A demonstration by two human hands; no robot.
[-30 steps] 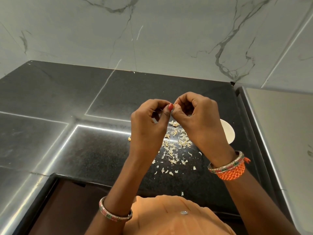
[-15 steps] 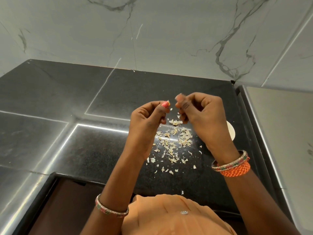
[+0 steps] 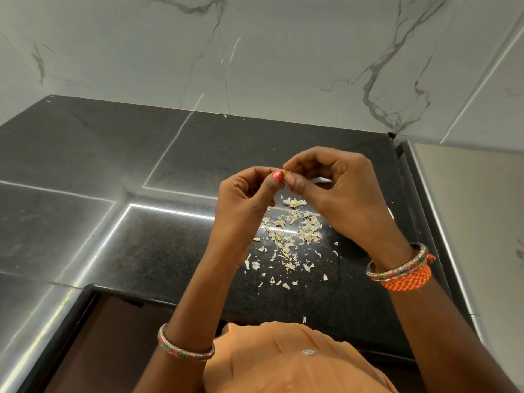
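One small pale-yellow bit (image 3: 287, 172), likely a garlic clove though too little shows to be sure, is pinched between both sets of fingertips, above the counter at about 12 o'clock from the peel heap. On my feed the left hand (image 3: 243, 199) grips it with thumb and curled fingers, and the right hand (image 3: 334, 188) pinches its other side.

My worry is that the piece is tiny and probably slick. A hard pull on the skin could flick it out of the pinch onto the black counter (image 3: 141, 251), or off its near edge at 6 o'clock. A nail could also gouge the flesh.

Counts:
- two hands
- one held bit
- peel scraps (image 3: 292, 236) by the dozen, too many to count
- one bangle (image 3: 184, 348) on the left wrist
- one bangle and one orange thread band (image 3: 408, 279) on the right wrist
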